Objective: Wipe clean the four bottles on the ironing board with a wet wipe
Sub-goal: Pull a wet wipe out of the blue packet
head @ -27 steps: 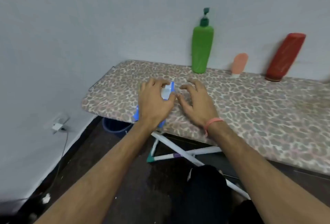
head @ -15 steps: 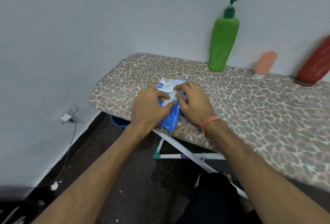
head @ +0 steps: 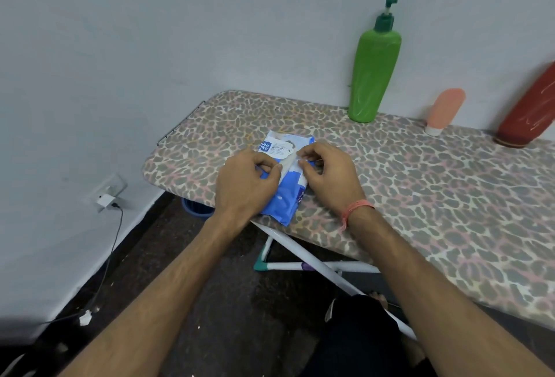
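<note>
The left hand and the right hand now both rest on the blue plastic pack of wet wipes, which lies flat near the front edge of the leopard-print ironing board; the left hand holds the pack down with curled fingers while the right hand's thumb and forefinger pinch at the white flap near its middle. A moment ago the pack was half hidden and raised between the hands at the board's edge; it has since been laid down with its label up and the fingers have closed on the flap, so I judge the opening of the pack to be under way, with no wipe drawn out and no bottle cleaned yet. The tall green pump bottle stands upright at the wall, well apart from the hands; the small peach-coloured tube and the dark red bottle lean against the wall further right, and a fourth bottle is not in view. Nothing lies between the pack and the bottles. Below, the board's white legs, a wall socket with a white charger and a dark floor show
</note>
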